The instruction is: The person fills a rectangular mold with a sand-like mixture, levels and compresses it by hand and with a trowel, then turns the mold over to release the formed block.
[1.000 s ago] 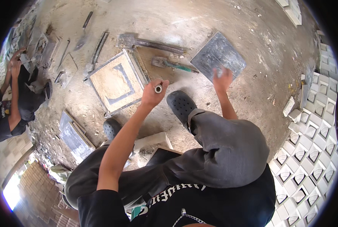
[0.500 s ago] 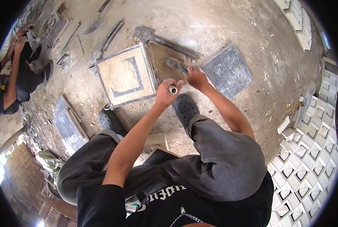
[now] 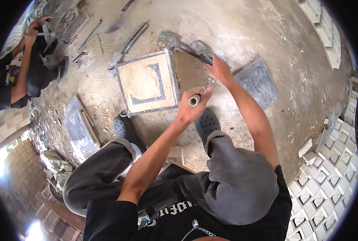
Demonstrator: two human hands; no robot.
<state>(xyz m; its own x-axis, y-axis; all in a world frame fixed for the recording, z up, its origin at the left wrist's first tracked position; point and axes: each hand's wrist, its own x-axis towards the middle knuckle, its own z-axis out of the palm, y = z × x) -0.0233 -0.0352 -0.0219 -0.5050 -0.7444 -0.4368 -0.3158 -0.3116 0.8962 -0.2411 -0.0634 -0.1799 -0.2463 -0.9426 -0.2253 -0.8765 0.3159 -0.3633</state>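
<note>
My right hand (image 3: pixel 221 70) is closed round the green handle of a small trowel (image 3: pixel 197 46), its dusty blade pointing away from me, right beside a long-handled tool with a flat blocky head (image 3: pixel 167 39). My left hand (image 3: pixel 193 106) is wrapped round a pale tube (image 3: pixel 193 100), and only its round open end shows above the fist. Left of that hand lies a square metal frame (image 3: pixel 172 76) filled with sandy material (image 3: pixel 136 86), which bears a dark L-shaped mark. A grey square plate (image 3: pixel 259 85) lies on the floor beyond my right forearm.
Another person (image 3: pixel 20 76) works at the far left. Grey slabs (image 3: pixel 80 128) lie at left, near my shoe (image 3: pixel 124 126). Metal bars (image 3: pixel 130 44) lie beyond the frame. Pale patterned blocks (image 3: pixel 327 180) are stacked at right, with more blocks (image 3: pixel 325 36) at the far right.
My right hand has carried the trowel farther away from me, from the sandy patch to beside the long-handled tool. My left hand still grips the tube. The whole view has shifted slightly.
</note>
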